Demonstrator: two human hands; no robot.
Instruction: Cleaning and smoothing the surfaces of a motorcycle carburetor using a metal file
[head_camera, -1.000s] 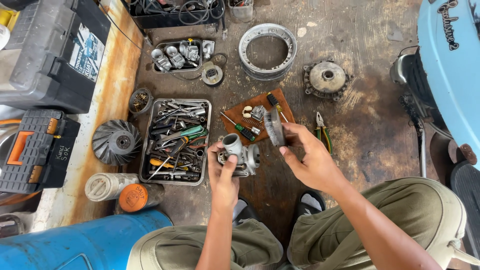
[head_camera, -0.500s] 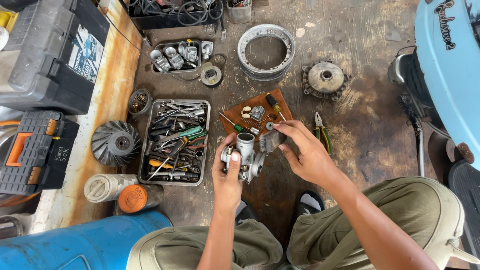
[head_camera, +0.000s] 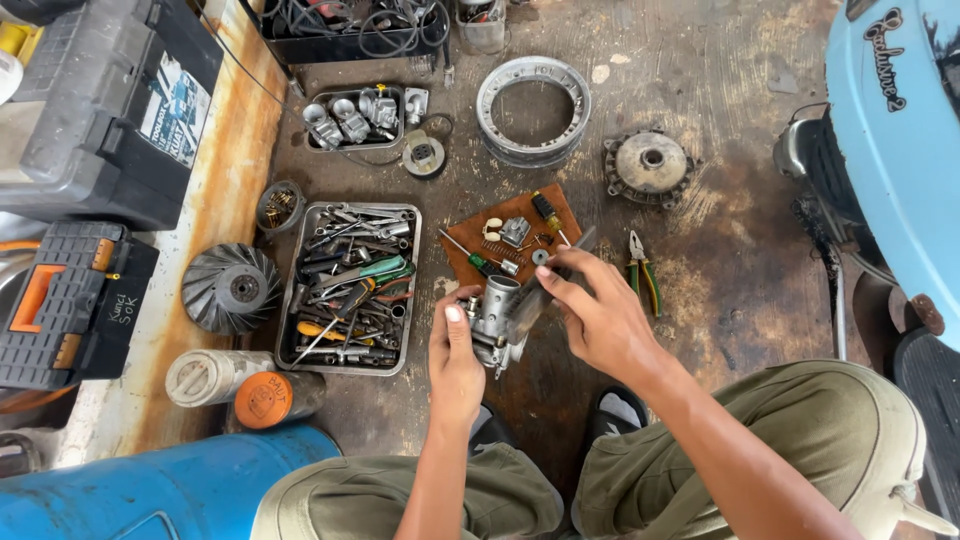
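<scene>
My left hand (head_camera: 455, 355) grips a grey metal carburetor body (head_camera: 494, 318) from its left side, above my knees. My right hand (head_camera: 595, 315) pinches a flat grey metal part (head_camera: 535, 295) against the right side of the carburetor. Just beyond both hands lies a brown board (head_camera: 505, 232) with small parts, a spring and two screwdrivers on it.
A metal tray (head_camera: 345, 290) full of hand tools sits left of my hands. Pliers (head_camera: 642, 268) lie to the right. A metal ring (head_camera: 532, 95), a round hub (head_camera: 648, 165), a finned fan wheel (head_camera: 232, 288), toolboxes (head_camera: 70, 300), cans and a blue drum (head_camera: 150, 490) surround me.
My right hand has brought the flat grey part down from beside the carburetor and now holds it against the carburetor's right side. The left hand has shifted slightly lower.
</scene>
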